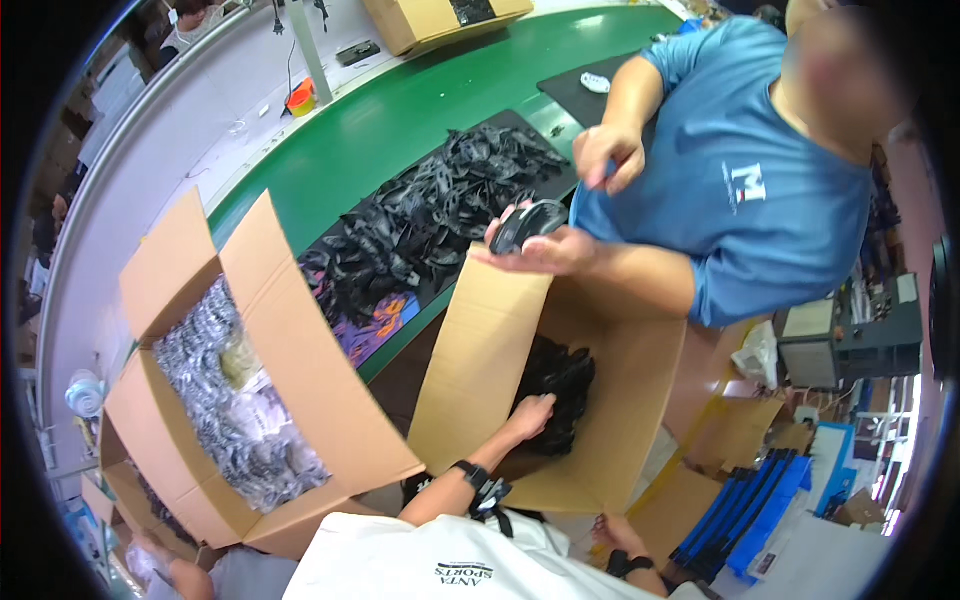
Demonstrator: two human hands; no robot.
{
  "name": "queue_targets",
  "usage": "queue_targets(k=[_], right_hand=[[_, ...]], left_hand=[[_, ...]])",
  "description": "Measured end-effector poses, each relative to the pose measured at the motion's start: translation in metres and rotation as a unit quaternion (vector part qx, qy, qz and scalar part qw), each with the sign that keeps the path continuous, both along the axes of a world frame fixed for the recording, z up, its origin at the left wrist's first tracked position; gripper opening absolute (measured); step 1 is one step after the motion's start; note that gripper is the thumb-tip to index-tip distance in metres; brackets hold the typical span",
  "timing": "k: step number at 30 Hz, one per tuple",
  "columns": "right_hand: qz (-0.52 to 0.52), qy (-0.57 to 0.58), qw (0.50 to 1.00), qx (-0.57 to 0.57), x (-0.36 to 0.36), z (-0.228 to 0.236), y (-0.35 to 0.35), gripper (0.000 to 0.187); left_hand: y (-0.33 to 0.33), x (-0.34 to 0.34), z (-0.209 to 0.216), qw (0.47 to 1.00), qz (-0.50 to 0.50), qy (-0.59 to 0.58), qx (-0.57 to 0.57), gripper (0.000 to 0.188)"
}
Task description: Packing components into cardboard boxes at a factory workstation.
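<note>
Resting in the lower part of an open cardboard box (632, 405), the black pieces (560, 385) lie loose in a heap; the tall walls presumably keep them from spilling. The left hand (530, 416) reaches inside, at the near edge of the heap. Its fingers are curled, but whether they grasp a piece cannot be told. The right hand (618, 534) is at the near corner of the box, a position suited to steadying it; whether its fingers are clenched on the cardboard cannot be told. The long flap (483, 345) is folded outward, which leaves the opening accessible.

Above the far side of the box, a co-worker (740, 190) supports a dark rounded object (527, 228) on one upturned palm, keeping its upper face exposed. The co-worker's other hand (610, 157) is raised, fingers bent.

To the left, a second box (310, 350) contains clear plastic bags (260, 415). Beyond, a larger pile (430, 210) of black pieces is spread across the green desk (400, 115), likely for easy access.
</note>
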State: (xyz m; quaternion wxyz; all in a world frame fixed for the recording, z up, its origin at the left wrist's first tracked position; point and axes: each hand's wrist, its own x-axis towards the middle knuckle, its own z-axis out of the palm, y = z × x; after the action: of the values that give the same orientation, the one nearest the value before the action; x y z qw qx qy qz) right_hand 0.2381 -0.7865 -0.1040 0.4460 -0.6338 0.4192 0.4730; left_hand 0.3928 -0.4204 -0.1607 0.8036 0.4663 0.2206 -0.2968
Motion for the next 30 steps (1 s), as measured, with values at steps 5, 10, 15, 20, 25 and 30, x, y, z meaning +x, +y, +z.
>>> queue_targets(k=[5, 10, 15, 20, 25, 30], right_hand=[[-0.087, -0.063, 0.991, 0.079, 0.002, 0.02, 0.004, 0.055], [-0.087, -0.016, 0.995, 0.039, 0.005, -0.001, 0.017, 0.049], [-0.107, -0.06, 0.99, 0.073, -0.03, -0.003, -0.008, 0.05], [-0.074, -0.049, 0.995, 0.042, -0.007, 0.006, 0.012, 0.051], [-0.059, -0.061, 0.995, 0.048, 0.001, 0.01, 0.014, 0.052], [-0.061, -0.043, 0.997, 0.036, 0.001, 0.002, 0.013, 0.052]], left_hand=[[-0.015, -0.038, 0.004, 0.984, -0.01, -0.112, 0.139, 0.06], [0.005, -0.029, -0.011, 0.996, -0.037, 0.076, -0.013, 0.054], [-0.014, -0.04, 0.007, 0.991, -0.095, 0.086, 0.035, 0.062], [-0.021, -0.032, 0.0, 0.981, -0.148, 0.107, 0.06, 0.059], [-0.015, -0.036, -0.001, 0.988, -0.141, 0.032, 0.056, 0.051], [-0.001, -0.028, 0.008, 0.993, -0.065, 0.064, 0.072, 0.051]])
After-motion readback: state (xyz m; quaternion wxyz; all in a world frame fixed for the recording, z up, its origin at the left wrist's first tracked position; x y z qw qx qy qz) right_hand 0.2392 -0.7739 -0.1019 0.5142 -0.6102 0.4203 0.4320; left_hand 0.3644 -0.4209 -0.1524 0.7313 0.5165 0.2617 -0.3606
